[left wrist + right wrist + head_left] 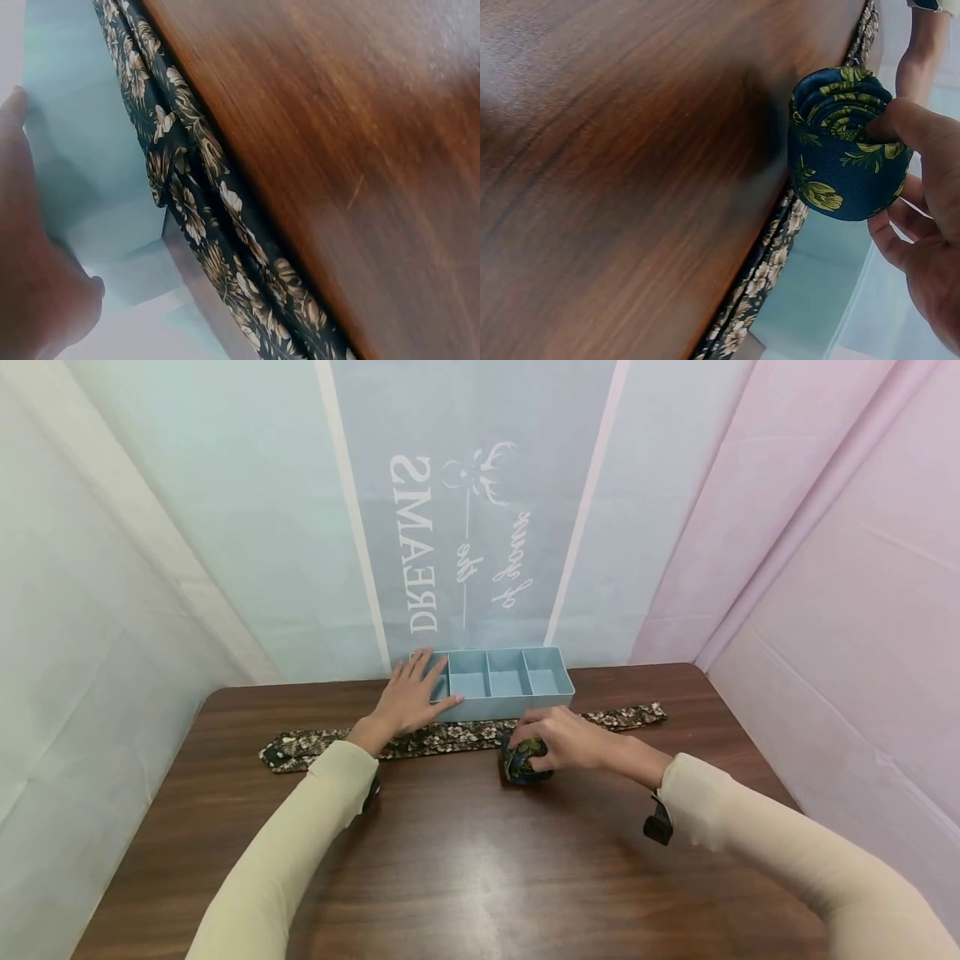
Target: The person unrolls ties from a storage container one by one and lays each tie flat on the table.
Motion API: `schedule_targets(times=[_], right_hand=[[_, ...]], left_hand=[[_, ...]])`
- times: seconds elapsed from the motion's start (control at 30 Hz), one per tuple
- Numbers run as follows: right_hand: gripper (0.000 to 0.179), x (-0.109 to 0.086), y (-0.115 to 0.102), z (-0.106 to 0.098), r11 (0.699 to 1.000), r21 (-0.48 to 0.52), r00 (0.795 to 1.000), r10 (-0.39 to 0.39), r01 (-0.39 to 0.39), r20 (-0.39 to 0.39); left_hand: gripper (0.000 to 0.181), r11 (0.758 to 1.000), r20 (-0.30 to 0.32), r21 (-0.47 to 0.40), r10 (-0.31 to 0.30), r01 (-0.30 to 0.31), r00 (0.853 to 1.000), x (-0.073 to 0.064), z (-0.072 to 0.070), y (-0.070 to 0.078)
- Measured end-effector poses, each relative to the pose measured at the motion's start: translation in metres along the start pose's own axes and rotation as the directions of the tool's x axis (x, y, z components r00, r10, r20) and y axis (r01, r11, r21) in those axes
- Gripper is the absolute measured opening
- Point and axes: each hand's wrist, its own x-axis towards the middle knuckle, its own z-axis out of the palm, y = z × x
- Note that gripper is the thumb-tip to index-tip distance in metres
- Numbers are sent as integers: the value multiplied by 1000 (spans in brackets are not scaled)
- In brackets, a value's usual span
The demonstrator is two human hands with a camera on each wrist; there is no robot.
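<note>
My right hand [566,739] grips a rolled-up necktie [844,161], dark blue with yellow-green flowers. In the right wrist view the thumb presses into the top of its coil and the fingers lie round the outer side. A light blue box [510,708] with several compartments stands at the back of the table. Over its left end my left hand [408,697] rests, fingers spread and holding nothing. A second necktie [450,739], black with cream flowers, lies folded lengthwise along the front of the box. The left forearm and the rolled necktie hide parts of it.
The brown wooden table [450,860] reaches back to a hanging cloth [285,527] with mirrored lettering. Pale cloth walls [847,610] rise at both sides. The box's visible compartments show bare bottoms.
</note>
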Motion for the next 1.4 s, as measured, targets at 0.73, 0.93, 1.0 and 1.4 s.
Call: schedule_targets(times=[0.73,0.93,1.0,1.4], right_hand=[[31,-15,-2,11,999,-45,1000,4,-5,-21],[32,-15,-3,10,999,-52,1000,5,-6,-11],[33,-16,-3,10,998,-57,1000,0,-1,-15],[35,-16,-2,12,998,-62,1000,7,-9,-27]], left_hand=[[76,899,-402,-24,392,-438,827,-48,-2,47],[86,935,-184,-129,303,-329,935,-62,10,73],[89,942,-117,-162,278,-295,953,-65,15,82],[78,947,-46,-244,202,-207,978,-66,33,112]])
